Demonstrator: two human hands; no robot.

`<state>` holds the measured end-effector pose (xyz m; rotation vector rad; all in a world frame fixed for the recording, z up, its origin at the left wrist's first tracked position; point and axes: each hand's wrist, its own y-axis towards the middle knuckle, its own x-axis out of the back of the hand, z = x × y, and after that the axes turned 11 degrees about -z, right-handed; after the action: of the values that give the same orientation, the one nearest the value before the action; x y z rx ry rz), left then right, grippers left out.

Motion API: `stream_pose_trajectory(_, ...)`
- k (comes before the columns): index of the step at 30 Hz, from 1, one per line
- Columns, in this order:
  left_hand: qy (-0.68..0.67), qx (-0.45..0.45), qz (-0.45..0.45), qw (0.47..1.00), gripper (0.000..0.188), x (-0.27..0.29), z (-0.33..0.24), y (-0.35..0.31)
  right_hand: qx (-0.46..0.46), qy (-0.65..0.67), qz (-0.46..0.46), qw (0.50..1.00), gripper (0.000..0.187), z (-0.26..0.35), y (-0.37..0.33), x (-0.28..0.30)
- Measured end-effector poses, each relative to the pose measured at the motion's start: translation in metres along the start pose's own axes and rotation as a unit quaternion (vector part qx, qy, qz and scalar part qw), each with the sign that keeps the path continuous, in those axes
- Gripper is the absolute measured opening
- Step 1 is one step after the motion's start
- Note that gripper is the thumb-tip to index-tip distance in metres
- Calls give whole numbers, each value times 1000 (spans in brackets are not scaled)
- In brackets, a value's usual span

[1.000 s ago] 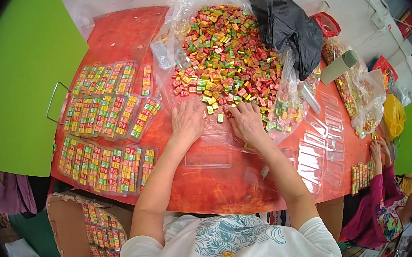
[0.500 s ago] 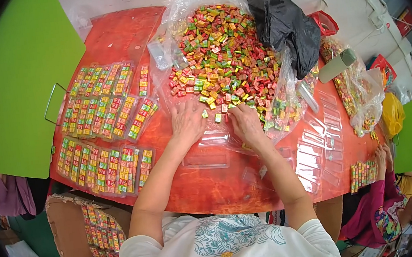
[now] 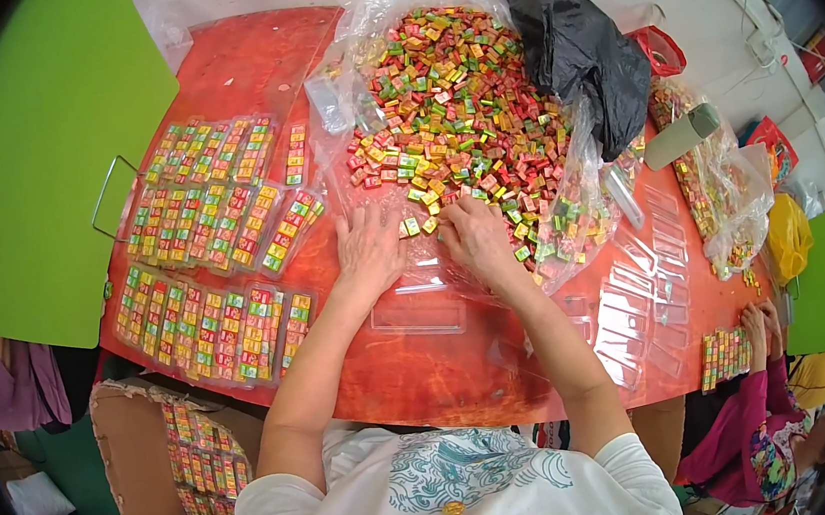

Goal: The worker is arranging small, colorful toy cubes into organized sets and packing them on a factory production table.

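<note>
A large heap of small wrapped candy blocks (image 3: 460, 92), red, yellow and green, lies on a clear plastic sheet on the red table. My left hand (image 3: 372, 250) rests at the heap's near left edge, its fingers stretched out and slightly apart. Between my hands a short row of loose blocks (image 3: 418, 226) lies beside my fingers. My right hand (image 3: 478, 239) is at the near edge of the heap, fingers bent down toward the blocks; its fingertips are partly hidden. Just below my hands lies an empty clear tray (image 3: 419, 317).
Filled trays (image 3: 203, 325) cover the table's left side. Empty clear trays (image 3: 624, 311) lie at right. A black bag (image 3: 582, 49) and green bottle (image 3: 681, 136) stand beyond. A cardboard box (image 3: 133, 468) holds filled trays below. A co-worker's hands (image 3: 762, 326) are at far right.
My right hand has shifted slightly left toward the row of blocks, closer to my left hand. The left hand stays nearly in place. The whole view has shifted slightly.
</note>
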<state>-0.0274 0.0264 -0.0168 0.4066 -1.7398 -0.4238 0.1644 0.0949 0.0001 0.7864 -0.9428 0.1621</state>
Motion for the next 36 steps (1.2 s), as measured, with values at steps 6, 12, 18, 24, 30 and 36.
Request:
stream_pose_trajectory(6,-4,14,11,1000,48,-3,3,2,65,-119,19,991,20,16,7,-4)
stream_pose_trajectory(12,4,-7,36,999,44,-1,3,5,74,-68,-8,995,17,4,6,-7)
stream_pose_trajectory(18,-18,-6,-18,1000,36,-7,2,20,93,-116,10,989,13,-10,14,-12)
stream_pose_trajectory(24,-36,-23,-31,999,29,-36,9,48,122,-110,-4,986,10,-8,3,-4)
stream_pose_trajectory(30,-39,-44,-49,997,20,-36,14,55,80,-56,-18,995,12,-13,-8,10)
stream_pose_trajectory(36,8,23,-61,998,25,-14,18,27,98,-104,37,989,20,1,-10,19)
